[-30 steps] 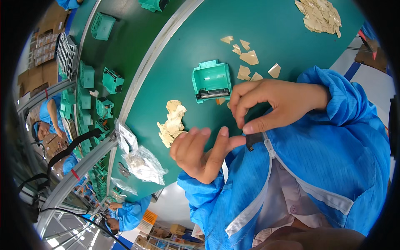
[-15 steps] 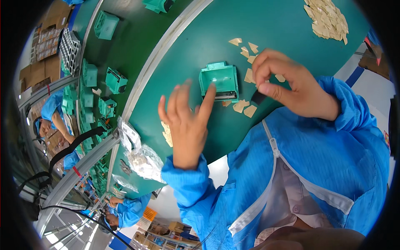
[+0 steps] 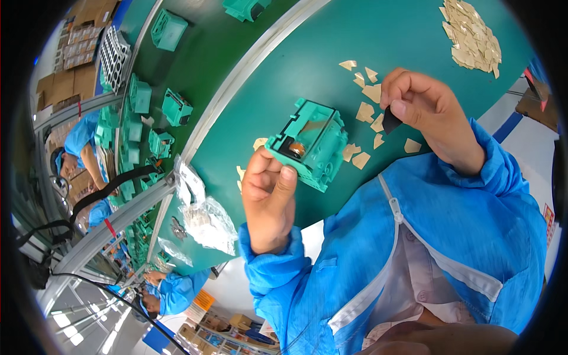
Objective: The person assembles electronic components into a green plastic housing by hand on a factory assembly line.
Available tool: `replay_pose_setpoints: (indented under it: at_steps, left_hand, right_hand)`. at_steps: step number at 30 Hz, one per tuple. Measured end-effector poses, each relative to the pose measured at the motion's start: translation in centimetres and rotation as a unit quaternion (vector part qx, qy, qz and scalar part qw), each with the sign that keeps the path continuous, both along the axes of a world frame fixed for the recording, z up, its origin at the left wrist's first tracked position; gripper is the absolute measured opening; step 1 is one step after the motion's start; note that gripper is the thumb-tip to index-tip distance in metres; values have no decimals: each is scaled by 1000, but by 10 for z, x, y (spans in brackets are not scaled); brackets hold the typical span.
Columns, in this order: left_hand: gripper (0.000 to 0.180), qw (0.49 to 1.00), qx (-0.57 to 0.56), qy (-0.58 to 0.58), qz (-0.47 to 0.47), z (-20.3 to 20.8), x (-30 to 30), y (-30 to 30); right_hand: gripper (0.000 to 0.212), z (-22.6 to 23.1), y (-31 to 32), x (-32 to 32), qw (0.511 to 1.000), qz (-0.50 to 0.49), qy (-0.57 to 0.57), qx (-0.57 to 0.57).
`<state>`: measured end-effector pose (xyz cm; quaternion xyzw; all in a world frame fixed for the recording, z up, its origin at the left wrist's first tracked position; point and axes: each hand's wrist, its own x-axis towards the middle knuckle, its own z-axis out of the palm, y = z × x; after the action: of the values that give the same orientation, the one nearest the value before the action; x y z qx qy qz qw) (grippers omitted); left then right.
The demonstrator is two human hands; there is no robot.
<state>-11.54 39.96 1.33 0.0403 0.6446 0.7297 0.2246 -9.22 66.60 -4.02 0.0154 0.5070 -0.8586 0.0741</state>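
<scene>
My left hand [image 3: 269, 192] grips a green plastic housing [image 3: 322, 151] at its near left corner, thumb on the side wall. The housing is tilted, showing an open frame with a black edge and a copper-coloured round part inside. To the right, my right hand [image 3: 423, 109] pinches a small black piece [image 3: 390, 120] between thumb and fingertips. Under and beside that hand, several cream paper scraps [image 3: 365, 111] lie scattered on the green table [image 3: 284, 83]. The two hands are apart, and the black piece does not touch the housing.
A heap of cream scraps [image 3: 470, 35] lies at the far right. On the left, a metal rail [image 3: 228, 77] separates the table from a line carrying more green housings [image 3: 176, 107]. Clear plastic bags [image 3: 207, 222] lie near the left edge. Co-workers in blue [image 3: 177, 296] are beyond.
My left hand has taken hold of the housing, which was lying on the table, and turned it to show another side. My right hand has moved slightly right, still pinching the black piece.
</scene>
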Motion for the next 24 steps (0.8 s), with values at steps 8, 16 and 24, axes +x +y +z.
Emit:
replay_pose_setpoints:
  at_steps: [8,16,24]
  left_hand:
    - [43,947,204,-197,153,-29,32,12]
    - [52,923,283,-204,163,-38,38,17]
    - [99,977,168,-128,-16,-12,22,20]
  right_hand:
    - [12,-3,-18,9,998,54,-22,-13]
    - [11,-5,-18,8,999,33,-27,7]
    - [59,4,-31,-2,980,42,144,127]
